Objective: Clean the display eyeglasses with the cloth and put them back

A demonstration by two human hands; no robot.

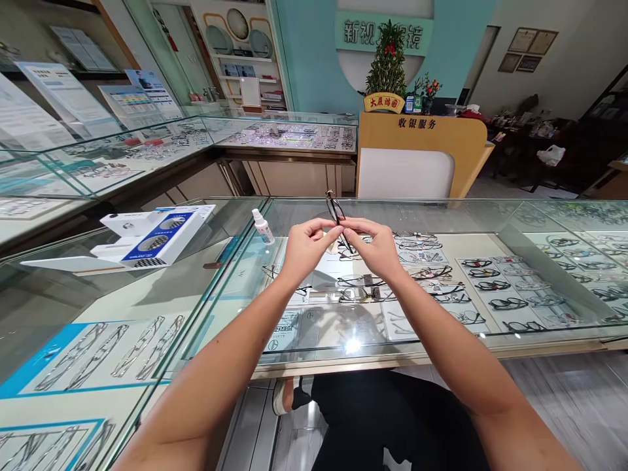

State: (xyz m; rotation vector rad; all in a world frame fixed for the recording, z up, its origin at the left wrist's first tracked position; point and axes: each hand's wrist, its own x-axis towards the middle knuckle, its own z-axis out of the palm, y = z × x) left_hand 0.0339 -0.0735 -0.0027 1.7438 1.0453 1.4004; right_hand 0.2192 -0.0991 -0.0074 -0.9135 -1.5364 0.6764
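A pair of dark-framed glasses [335, 208] is held up over the glass counter, tilted nearly upright, one rim pointing away from me. My left hand [310, 246] pinches it from the left between thumb and fingers. From the right, my right hand [371, 246] grips the same glasses, its thumb and fingertips close to the left ones. A thin dark temple shows below the fingertips. Just left of my hands, a small white spray bottle [263, 227] stands on the glass. Several glasses [363, 288] lie beneath my hands and forearms.
The glass display counter [338, 366] spans the front, with rows of glasses [495, 286] inside at right. An unfolded white-and-blue box [159, 237] sits at left. More display cases [289, 118] run behind, beside a wooden cashier desk [471, 140].
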